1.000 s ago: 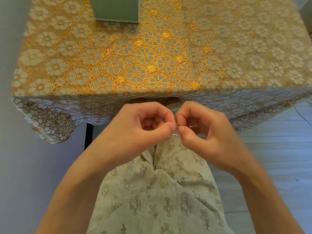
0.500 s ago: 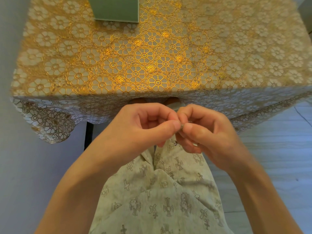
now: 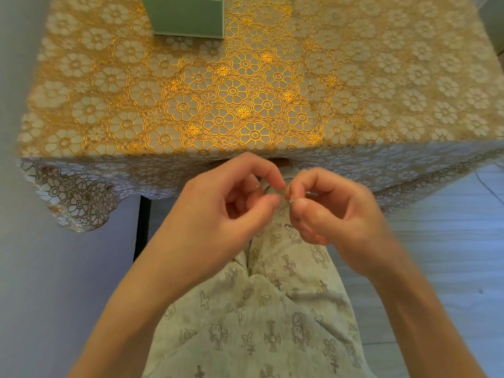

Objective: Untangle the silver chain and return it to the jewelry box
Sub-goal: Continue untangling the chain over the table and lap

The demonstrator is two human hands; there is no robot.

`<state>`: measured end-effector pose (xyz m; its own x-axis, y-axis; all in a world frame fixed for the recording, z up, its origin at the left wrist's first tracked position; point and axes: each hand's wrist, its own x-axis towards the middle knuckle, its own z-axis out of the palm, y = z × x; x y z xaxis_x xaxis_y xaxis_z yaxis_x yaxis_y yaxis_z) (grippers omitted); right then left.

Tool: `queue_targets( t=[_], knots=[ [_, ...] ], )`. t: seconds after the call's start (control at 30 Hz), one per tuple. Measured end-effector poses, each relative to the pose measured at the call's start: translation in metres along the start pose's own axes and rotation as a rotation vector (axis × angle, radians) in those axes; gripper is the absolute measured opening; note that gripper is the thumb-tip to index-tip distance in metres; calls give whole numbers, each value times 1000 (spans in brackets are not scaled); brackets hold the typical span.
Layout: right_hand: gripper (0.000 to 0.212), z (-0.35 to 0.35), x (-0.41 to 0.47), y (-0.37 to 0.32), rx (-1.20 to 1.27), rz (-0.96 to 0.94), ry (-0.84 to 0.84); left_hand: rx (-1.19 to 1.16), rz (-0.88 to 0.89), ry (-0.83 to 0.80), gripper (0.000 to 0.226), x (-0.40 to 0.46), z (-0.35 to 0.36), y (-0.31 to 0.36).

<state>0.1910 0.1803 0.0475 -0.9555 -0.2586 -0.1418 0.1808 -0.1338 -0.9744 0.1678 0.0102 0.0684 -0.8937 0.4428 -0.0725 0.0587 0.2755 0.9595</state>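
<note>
Both hands pinch the silver chain (image 3: 287,199) between them, over the lap: the left hand (image 3: 231,203) steadies it, probably so the right hand (image 3: 330,211) can loosen the knot. The jewelry box (image 3: 188,17) waits on the table (image 3: 381,77).

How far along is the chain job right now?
Done: the chain is out of the green box. In hand: left hand and right hand pinch it over the lap, apparently working the tangle. Left: finish untangling, then return it to the box on the table.
</note>
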Motion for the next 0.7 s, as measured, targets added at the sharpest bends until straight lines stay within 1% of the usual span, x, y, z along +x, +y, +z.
queue_targets(
  t=[0.13, 0.27, 0.5, 0.6, 0.7],
  knots=[
    [4, -1, -1, 0, -19, -21, 5, 204, 80, 29, 10, 0, 0, -1],
    [3, -4, -2, 0, -45, -42, 22, 248, 110, 49, 5, 0, -4, 2],
    [7, -1, -3, 2, -85, -54, 4, -4, -30, 126, 7, 1, 2, -5],
    [6, 0, -2, 1, -93, -60, -6, -117, -115, 134, 6, 0, 6, -8],
    [6, 0, -1, 0, -104, -67, -5, -198, -144, 102, 8, 0, 6, -7]
  ],
)
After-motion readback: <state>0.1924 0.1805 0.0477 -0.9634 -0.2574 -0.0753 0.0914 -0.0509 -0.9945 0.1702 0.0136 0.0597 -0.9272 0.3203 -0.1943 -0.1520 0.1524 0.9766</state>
